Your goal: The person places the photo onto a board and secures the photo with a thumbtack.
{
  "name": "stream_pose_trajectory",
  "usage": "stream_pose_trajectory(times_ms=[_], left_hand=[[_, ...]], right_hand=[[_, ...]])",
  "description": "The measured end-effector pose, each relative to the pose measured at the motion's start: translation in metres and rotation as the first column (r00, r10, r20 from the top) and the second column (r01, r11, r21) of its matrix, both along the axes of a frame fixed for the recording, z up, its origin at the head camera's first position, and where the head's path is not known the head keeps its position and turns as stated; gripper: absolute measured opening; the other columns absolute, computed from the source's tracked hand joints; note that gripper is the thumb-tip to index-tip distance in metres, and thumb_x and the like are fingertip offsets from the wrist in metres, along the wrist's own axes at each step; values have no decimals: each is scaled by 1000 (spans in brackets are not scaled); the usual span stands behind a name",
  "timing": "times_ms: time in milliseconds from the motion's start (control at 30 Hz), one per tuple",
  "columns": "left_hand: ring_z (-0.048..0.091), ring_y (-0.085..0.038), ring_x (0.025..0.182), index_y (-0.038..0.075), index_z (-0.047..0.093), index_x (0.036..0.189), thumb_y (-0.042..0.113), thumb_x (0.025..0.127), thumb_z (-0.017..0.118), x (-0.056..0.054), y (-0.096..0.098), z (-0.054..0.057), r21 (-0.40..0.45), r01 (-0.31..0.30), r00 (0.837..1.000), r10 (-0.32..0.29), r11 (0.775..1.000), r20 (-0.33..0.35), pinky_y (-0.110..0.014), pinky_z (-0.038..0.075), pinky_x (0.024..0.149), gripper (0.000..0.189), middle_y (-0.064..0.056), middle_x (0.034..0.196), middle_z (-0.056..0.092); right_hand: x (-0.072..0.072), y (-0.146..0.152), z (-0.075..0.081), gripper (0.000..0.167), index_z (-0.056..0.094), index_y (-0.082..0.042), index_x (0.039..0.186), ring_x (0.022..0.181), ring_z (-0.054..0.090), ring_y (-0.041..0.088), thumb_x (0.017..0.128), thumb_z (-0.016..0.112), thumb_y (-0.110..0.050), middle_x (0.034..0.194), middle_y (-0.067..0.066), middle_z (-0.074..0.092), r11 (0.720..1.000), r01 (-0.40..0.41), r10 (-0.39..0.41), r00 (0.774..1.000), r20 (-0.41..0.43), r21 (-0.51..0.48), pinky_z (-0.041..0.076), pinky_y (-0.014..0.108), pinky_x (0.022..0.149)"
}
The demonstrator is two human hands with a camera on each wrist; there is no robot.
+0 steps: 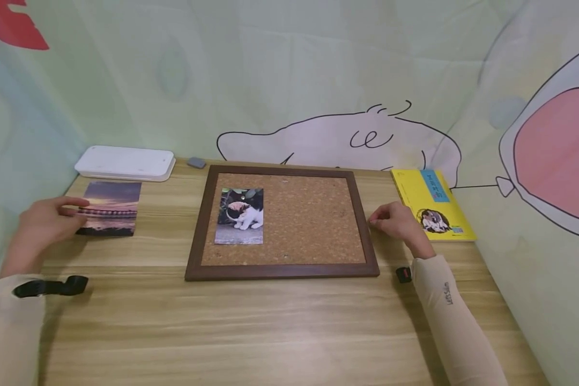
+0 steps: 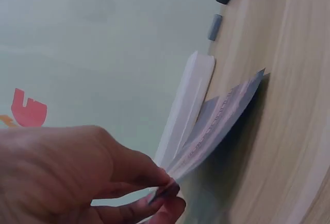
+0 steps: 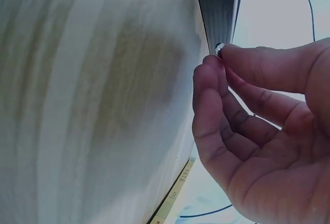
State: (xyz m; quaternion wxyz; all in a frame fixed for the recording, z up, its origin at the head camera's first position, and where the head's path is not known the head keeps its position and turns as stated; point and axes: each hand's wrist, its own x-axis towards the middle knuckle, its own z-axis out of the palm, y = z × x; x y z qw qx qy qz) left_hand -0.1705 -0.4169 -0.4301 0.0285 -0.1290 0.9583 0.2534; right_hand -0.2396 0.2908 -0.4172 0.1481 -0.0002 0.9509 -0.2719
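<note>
My left hand (image 1: 45,222) pinches the left edge of a sunset photo (image 1: 112,206) between thumb and fingers. In the left wrist view the photo (image 2: 219,126) is bent and tilted above the table, with a shadow beneath. My right hand (image 1: 396,224) is beside the right side of a brown-framed corkboard (image 1: 313,220). Its thumb and fingertips pinch a small silvery thumbtack (image 3: 219,49), mostly hidden by the fingers. On the cork's left part hangs a photo of a cat (image 1: 239,217), with a tack at its top.
A white flat case (image 1: 125,162) lies at the back left, with a small grey block (image 1: 196,162) next to it. At the right lies a yellow book (image 1: 434,206) behind my right hand. A printed curtain (image 1: 289,69) rises behind the wooden table (image 1: 270,327).
</note>
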Motion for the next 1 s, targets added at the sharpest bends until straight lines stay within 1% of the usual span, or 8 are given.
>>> stream_pose_trajectory(times_ms=[67,200,333,467,733,867,967,1000], left_hand=[[62,-48,102,-8,53,145,21,105,53,4,1,1,49,-12,1000,13,999,-9,-28,45,60,50,-43,134,56],[61,-16,91,-4,52,150,30,109,52,10,4,3,135,-52,998,56,989,-28,-24,45,62,53,-33,134,58],[51,11,79,8,56,151,39,108,56,12,14,11,247,-80,994,96,966,-52,-20,50,66,53,18,103,65],[58,15,83,24,60,148,39,108,60,10,32,22,431,-51,994,88,901,-67,-16,55,70,43,43,93,56],[67,8,92,30,73,130,13,102,72,5,69,37,713,81,991,16,696,-129,-16,56,68,32,32,107,71],[67,7,91,29,70,134,21,102,74,-2,92,42,694,81,994,-2,715,-113,-17,56,69,33,33,106,71],[67,7,91,28,66,138,27,104,72,-8,111,47,623,97,993,-30,776,-116,-18,57,71,35,35,105,68],[67,6,91,27,66,139,26,103,73,-10,117,48,624,106,992,-37,774,-123,-18,57,70,36,35,105,68]], right_hand=[[0,-2,-1,20,77,-3,112,101,61,27,104,65,-17,112,16,72,1000,7,-7,1000,-9,-13,49,34,86],[0,-3,-4,20,76,-3,112,101,61,28,103,65,-17,112,17,73,999,17,-18,999,-51,-35,48,32,85],[2,-2,-5,21,75,-3,113,101,62,29,102,66,-19,113,17,73,998,47,-52,992,-111,-51,48,32,82],[4,0,-4,23,75,-3,115,100,62,30,104,64,-20,113,18,74,994,84,-95,983,-158,-74,48,32,82],[6,-2,1,20,74,-1,114,94,61,27,104,66,-17,108,19,74,983,114,-141,971,-195,-145,49,29,78],[5,-4,3,21,73,-1,116,95,62,28,105,65,-17,110,19,73,972,141,-174,970,-169,-188,50,30,80],[4,-4,5,21,72,-1,118,97,62,28,106,64,-17,112,18,72,961,169,-203,968,-146,-220,51,29,81],[5,-5,6,21,71,-1,118,97,63,28,106,64,-17,113,18,72,957,174,-210,967,-142,-230,51,28,81]])
